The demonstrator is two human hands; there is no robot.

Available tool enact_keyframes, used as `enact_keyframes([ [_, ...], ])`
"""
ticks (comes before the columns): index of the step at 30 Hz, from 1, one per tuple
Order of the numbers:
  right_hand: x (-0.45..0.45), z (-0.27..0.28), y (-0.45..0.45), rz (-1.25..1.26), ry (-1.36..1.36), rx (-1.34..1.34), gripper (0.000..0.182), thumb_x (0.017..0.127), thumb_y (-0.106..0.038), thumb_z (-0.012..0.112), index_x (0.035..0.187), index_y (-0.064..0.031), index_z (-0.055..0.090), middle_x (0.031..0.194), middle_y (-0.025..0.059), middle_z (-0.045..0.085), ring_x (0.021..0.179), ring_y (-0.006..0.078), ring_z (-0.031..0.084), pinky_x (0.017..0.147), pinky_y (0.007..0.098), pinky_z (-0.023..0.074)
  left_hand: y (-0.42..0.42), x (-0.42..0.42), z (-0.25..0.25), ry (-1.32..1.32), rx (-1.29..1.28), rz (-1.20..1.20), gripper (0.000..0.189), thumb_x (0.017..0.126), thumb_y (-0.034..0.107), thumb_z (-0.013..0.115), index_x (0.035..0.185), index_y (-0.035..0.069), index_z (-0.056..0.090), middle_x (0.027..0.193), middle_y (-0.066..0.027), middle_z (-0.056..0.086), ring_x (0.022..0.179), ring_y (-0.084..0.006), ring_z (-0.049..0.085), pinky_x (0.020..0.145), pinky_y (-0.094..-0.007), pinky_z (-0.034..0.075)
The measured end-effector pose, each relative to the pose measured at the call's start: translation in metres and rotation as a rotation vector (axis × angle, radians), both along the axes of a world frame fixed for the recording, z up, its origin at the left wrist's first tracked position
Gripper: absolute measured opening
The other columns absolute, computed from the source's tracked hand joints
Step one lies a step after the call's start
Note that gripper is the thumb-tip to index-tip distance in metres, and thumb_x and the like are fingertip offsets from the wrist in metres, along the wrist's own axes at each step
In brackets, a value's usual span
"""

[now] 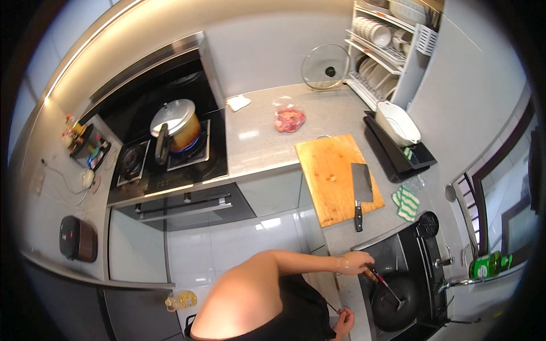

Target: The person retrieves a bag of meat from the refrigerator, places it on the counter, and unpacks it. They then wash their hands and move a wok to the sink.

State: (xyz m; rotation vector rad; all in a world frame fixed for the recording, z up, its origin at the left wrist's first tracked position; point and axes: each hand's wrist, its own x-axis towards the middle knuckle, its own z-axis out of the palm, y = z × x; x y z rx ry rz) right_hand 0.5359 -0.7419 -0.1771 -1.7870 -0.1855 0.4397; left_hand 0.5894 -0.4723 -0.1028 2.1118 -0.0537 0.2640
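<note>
My left hand (357,262) reaches over the near edge of the sink (390,247) and grips the wooden handle (370,274) of a black wok (390,319). The wok lies in the sink basin. A spatula (400,303) with a dark red shaft rests in the wok, its upper end close to my left fingers; whether they also hold it cannot be told. My right hand (344,322) is low by the counter's front edge, fingers bent, near a thin dark cord (332,307). What it holds, if anything, is unclear.
A cleaver (361,183) lies on the wooden cutting board (326,170), handle over its edge. Bagged raw meat (290,119) sits behind. A pot (177,123) stands over a lit burner. Beside the sink are a striped cloth (407,203), faucet (458,283) and green bottle (484,266).
</note>
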Motion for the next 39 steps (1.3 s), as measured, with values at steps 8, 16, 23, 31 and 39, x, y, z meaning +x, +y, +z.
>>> enact_keyframes([
  [8,0.030,0.034,0.032,0.369,-0.031,-0.081,0.012,0.084,-0.003,0.048,0.091,0.0034,0.055,0.078,0.0099,0.059,0.071,0.0164,0.058,0.068,0.0281,0.0469,0.031,-0.188,-0.008,0.377,-0.251,0.643,0.026,0.077,0.011,0.057,0.103,0.005,0.057,0.088,-0.0134,0.060,0.081,-0.0261,0.059,0.072,-0.0333,0.048],
  [16,0.019,0.062,0.099,0.661,-0.028,0.055,0.013,0.084,-0.002,0.048,0.092,0.0035,0.056,0.079,0.0096,0.060,0.073,0.0150,0.059,0.070,0.0267,0.0474,0.060,-0.343,0.006,0.170,-0.418,1.281,0.023,0.087,0.018,0.055,0.102,0.002,0.058,0.087,-0.0052,0.062,0.079,-0.0119,0.060,0.070,-0.0257,0.048],
  [23,-0.025,0.091,0.171,0.738,-0.067,0.043,0.012,0.084,-0.001,0.048,0.091,0.0033,0.057,0.077,0.0095,0.062,0.074,0.0135,0.058,0.071,0.0261,0.0459,0.179,-0.444,0.056,-0.384,-0.541,1.595,0.027,0.088,0.018,0.053,0.110,0.002,0.051,0.085,-0.0041,0.057,0.074,-0.0101,0.057,0.060,-0.0221,0.048],
  [31,-0.090,0.081,0.253,0.664,-0.028,0.044,0.011,0.085,-0.003,0.048,0.090,0.0028,0.056,0.077,0.0081,0.062,0.072,0.0122,0.057,0.069,0.0243,0.0455,0.352,-0.538,0.091,-0.234,-0.702,1.869,0.093,0.067,0.043,0.073,0.132,0.000,0.024,0.092,-0.0076,0.052,0.073,-0.0109,0.050,0.064,-0.0234,0.047],
  [39,-0.134,0.082,0.313,0.629,-0.029,0.019,0.012,0.086,-0.004,0.048,0.090,0.0030,0.056,0.076,0.0077,0.061,0.072,0.0128,0.057,0.070,0.0246,0.0454,0.408,-0.552,0.098,0.065,-0.411,1.689,0.030,0.076,0.022,0.069,0.081,-0.004,0.056,0.072,-0.0054,0.059,0.060,-0.0119,0.060,0.051,-0.0222,0.049],
])
